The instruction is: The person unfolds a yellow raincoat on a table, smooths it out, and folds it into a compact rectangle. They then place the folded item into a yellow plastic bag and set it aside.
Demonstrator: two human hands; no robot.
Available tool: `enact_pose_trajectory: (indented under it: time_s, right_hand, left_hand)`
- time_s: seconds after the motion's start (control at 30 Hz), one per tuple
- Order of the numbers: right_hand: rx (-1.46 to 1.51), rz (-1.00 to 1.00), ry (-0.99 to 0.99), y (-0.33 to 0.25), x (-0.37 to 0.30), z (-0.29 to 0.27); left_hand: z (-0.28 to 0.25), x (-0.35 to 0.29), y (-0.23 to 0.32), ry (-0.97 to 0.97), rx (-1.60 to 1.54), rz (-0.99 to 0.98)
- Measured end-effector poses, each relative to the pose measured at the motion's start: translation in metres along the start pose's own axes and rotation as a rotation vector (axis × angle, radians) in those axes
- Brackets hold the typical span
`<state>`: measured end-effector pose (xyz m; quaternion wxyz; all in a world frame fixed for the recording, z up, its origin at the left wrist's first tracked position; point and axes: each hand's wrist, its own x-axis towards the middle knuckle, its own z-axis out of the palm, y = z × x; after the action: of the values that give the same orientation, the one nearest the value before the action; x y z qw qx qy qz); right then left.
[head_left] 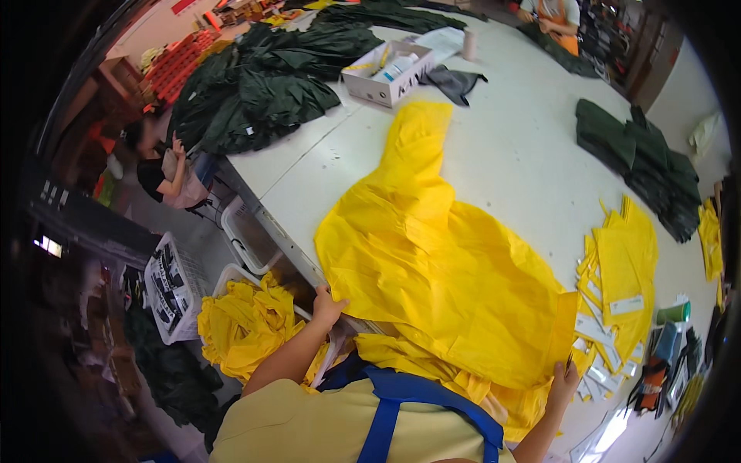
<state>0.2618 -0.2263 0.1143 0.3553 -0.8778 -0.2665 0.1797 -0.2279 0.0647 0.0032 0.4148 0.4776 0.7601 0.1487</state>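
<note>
A yellow hooded raincoat (432,255) lies spread on the pale worktable, its hood pointing away from me and its lower part hanging over the near edge. With closed fingers, my left hand (329,307) grips the coat's left edge at the table's rim. On the other side, my right hand (566,378) is closed at the coat's lower right edge, by a sleeve end or flap. A small dark pointed thing pokes up from those fingers; its kind is too small to tell.
Yellow cut pieces with white labels (625,285) lie at right. Dark green garments (262,85) are heaped at far left, more (637,162) at far right. A white box (386,73) stands beyond the hood. Yellow cloth (247,324) fills a bin below left. Two people work nearby.
</note>
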Motion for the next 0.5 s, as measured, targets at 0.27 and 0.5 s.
enact_pose_trajectory:
  time_s: [0.27,0.5]
  right_hand:
    - [0.65,0.201,0.013,-0.038,0.018,-0.039]
    - [0.579,0.209,0.195,-0.04,0.036,-0.03]
  left_hand:
    - [-0.094,-0.009,0.216,-0.465,-1.014,0.209]
    - [-0.088,0.058,0.39,-0.874,-1.213,0.873]
